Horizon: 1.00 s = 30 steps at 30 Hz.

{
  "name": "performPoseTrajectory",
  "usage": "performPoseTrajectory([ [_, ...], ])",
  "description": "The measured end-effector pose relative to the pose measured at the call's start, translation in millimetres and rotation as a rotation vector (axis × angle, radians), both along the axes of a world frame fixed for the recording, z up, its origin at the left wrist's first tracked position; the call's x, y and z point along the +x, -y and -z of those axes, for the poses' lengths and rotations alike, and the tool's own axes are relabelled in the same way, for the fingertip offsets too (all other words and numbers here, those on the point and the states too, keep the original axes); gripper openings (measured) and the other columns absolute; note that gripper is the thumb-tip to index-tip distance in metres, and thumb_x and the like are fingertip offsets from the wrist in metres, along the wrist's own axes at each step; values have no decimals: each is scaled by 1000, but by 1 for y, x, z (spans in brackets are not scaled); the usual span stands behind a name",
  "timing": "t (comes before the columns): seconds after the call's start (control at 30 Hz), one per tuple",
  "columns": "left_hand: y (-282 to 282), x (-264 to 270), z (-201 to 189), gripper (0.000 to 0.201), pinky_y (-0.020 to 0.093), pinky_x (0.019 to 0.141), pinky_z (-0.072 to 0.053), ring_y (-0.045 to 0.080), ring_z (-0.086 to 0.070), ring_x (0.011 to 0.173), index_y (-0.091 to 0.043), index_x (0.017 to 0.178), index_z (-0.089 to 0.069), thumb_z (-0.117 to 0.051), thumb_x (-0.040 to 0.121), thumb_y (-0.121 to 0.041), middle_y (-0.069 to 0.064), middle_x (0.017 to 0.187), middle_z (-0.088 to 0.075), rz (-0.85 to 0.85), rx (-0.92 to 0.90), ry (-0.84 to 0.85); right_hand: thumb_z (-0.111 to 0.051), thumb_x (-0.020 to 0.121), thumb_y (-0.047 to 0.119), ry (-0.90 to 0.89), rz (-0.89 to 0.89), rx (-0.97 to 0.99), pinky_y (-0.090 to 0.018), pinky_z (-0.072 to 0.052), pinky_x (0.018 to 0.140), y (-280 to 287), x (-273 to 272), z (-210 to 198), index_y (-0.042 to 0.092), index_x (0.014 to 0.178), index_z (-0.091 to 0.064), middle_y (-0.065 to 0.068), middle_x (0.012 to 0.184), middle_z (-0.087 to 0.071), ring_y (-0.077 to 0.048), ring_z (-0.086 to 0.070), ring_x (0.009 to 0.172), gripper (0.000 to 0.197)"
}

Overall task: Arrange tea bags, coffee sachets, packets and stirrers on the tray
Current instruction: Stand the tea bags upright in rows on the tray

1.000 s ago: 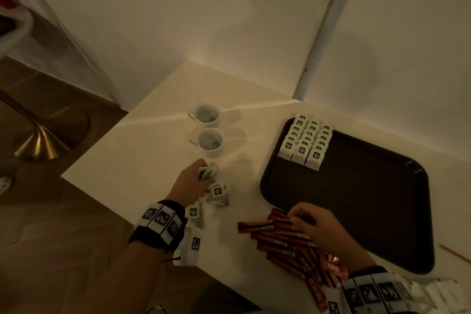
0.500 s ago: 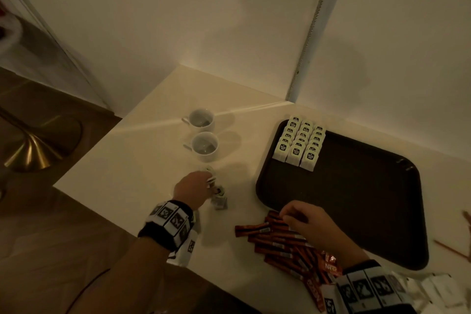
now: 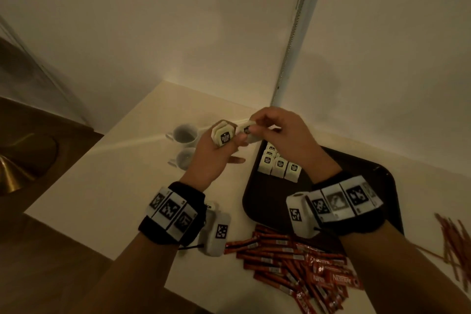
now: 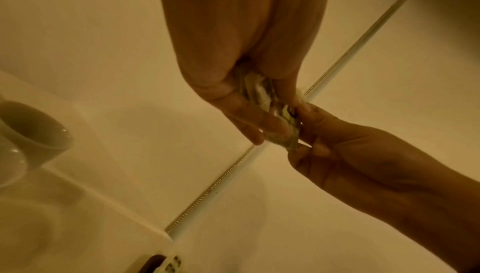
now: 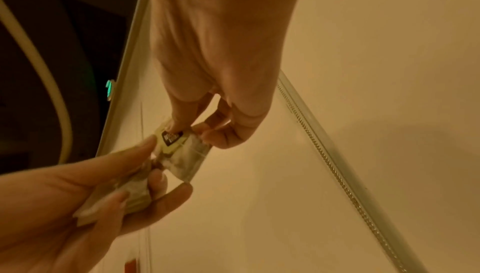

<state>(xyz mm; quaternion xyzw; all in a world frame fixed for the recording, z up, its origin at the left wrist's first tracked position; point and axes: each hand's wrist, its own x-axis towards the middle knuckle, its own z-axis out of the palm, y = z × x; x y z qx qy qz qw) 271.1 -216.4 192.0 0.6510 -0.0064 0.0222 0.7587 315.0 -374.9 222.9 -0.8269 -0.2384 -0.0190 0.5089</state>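
fingers point(image 3: 230, 141) of the left hand point(image 3: 214, 158) curl around a small stack of tea bags point(image 3: 223, 134), label side up, held above the table point(image 3: 107, 186); the little finger points out straight beneath the stack. fingers point(image 3: 257, 120) of the right hand point(image 3: 283, 140) pinch one single tea bag point(image 3: 248, 131) by thumb and forefinger, just beside the stack and touching the left thumb. both hands are raised over the table's far part, near the wall.

from left: two white cups point(image 3: 184, 135), one behind the other, stand on the table left of the hands; each looks dark inside, but what it holds cannot be told. the nearer cup point(image 3: 184, 159) is partly hidden by the left hand.

centre-right: a dark tray point(image 3: 257, 201) lies on the table. in its far left corner stand white tea bags in rows point(image 3: 279, 166), upright and touching one another, black labels facing up; the rest of the tray floor that shows is bare, partly covered by the right wrist.

in front of the tray, on the table: a loose heap of red coffee sachets point(image 3: 293, 262), overlapping at mixed angles, none on the tray.

far right: a scatter of thin reddish stirrers point(image 3: 452, 242) on the table, outside the tray.
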Motion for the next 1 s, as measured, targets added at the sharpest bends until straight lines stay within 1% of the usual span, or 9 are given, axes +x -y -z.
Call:
performPoseTrajectory([
  [0.13, 2, 7, -10, 9, 26, 66, -56, 18, -65, 98, -13, 93, -55, -49, 96, -20, 6, 100, -66, 29, -349, -148, -62, 88, 8, -85, 14, 91, -26, -51, 65, 8, 11, -20, 27, 89, -60, -3, 88, -62, -19, -64, 74, 19],
  [0.2, 2, 9, -13, 15, 23, 67, -55, 21, -67, 100, -13, 98, -56, -52, 92, -26, 6, 106, -69, 64, -516, -201, -60, 90, 11, -70, 17, 53, -26, -52, 67, 11, 14, -23, 25, 89, -60, -5, 92, -65, -17, -64, 77, 14],
  [0.3, 6, 12, -14, 35, 21, 69, -55, 19, -67, 101, -13, 112, -55, -58, 80, -26, 3, 108, -69, 129, -521, -162, -61, 89, 11, -29, 13, 43, -22, -50, 69, 12, 15, -26, 19, 89, -63, -2, 90, -66, -3, -59, 75, 8],
  [0.4, 11, 12, -14, 30, 20, 71, -54, 17, -69, 95, -12, 104, -58, -63, 75, -15, 2, 97, -72, 131, -505, -111, -60, 88, 3, -45, -34, 165, -24, -51, 69, 12, 16, -27, 18, 92, -64, -5, 87, -66, -13, -62, 77, 16],
  [0.53, 17, 15, -13, 28, 20, 72, -54, 12, -68, 92, -14, 99, -61, -64, 72, -8, -1, 92, -72, 87, -497, -67, -59, 89, 5, -61, -7, 142, -34, -56, 78, 12, 19, -25, 14, 94, -63, -8, 93, -66, -26, -66, 85, 11],
  [0.63, 21, 18, -12, 18, 19, 68, -53, 13, -69, 89, -16, 94, -62, -62, 79, -6, -2, 88, -73, 53, -498, -90, -61, 89, 6, -38, -9, 126, -27, -57, 74, 10, 19, -28, 15, 100, -65, -15, 91, -66, -19, -66, 85, 15],
  [0.73, 26, 17, -12, 17, 18, 66, -53, 14, -71, 87, -15, 96, -62, -60, 80, -10, -1, 89, -74, 90, -525, -119, -67, 86, 16, 55, 65, -1, -12, -49, 65, 9, 19, -35, 18, 91, -69, 4, 77, -66, 2, -59, 71, 6],
  [0.87, 35, 16, -11, 18, 17, 67, -54, 14, -71, 88, -14, 103, -61, -55, 86, -9, -1, 92, -74, 151, -598, -178, -72, 82, 19, 115, 55, -131, -9, -44, 59, 7, 21, -51, 16, 89, -69, 9, 65, -62, -5, -56, 60, 9],
  [1.0, 42, 16, -13, 24, 15, 63, -54, 17, -70, 89, -12, 101, -62, -58, 77, -15, 1, 94, -73, 188, -705, -206, -70, 82, 22, 156, 20, -260, -12, -43, 61, 6, 25, -64, 17, 98, -66, 11, 66, -61, -5, -57, 61, 17],
])
